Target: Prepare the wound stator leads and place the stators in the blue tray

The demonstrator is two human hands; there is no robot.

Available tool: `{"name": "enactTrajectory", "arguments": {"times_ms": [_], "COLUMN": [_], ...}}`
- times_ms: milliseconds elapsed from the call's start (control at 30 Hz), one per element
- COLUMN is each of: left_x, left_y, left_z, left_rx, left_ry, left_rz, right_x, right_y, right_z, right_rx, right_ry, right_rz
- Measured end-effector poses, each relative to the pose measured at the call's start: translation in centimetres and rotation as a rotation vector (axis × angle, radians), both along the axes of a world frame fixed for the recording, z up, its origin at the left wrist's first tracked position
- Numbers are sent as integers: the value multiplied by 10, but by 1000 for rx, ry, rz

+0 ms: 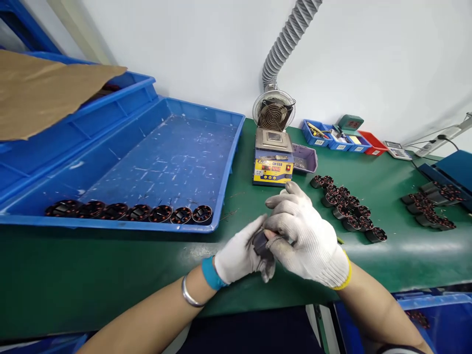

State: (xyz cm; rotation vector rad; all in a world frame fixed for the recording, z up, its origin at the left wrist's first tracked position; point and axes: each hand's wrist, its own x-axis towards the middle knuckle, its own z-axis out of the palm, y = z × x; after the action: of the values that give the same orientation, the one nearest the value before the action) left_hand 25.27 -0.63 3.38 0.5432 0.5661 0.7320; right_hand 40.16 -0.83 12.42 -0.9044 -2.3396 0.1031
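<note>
A black cylindrical motor stator is between my gloved hands, above the front of the green bench. My left hand wraps around it from the left and below. From the right, my right hand is closed with thumb and fingertips at the stator's upper edge; the bare thumb tip pokes out of the glove. The fingers hide most of the stator's top. Similar stators with copper windings line the near wall of the large blue tray. Another group of stators stands on the bench right of my hands.
A yellow-fronted solder pot stands behind my hands, with a fan and grey duct over it. Beside it is a purple bin. Small blue bins and a red bin line the wall. More stators stand far right.
</note>
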Motion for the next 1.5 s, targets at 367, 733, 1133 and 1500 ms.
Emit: {"name": "enactTrajectory", "arguments": {"times_ms": [367,733,1133,1500], "left_x": [7,9,2,47], "left_y": [-4,-24,7,40], "left_z": [-3,-1,-10,-43], "left_rx": [304,555,708,1226], "left_ry": [316,341,692,1354], "left_rz": [604,435,375,39], "right_x": [35,-9,48,68], "right_y": [-11,-41,-27,-11], "right_z": [-59,-97,-92,-92], "right_rx": [-409,-616,-863,-568], "right_ry": [939,595,671,-29], "right_rz": [-360,-388,-413,-626]}}
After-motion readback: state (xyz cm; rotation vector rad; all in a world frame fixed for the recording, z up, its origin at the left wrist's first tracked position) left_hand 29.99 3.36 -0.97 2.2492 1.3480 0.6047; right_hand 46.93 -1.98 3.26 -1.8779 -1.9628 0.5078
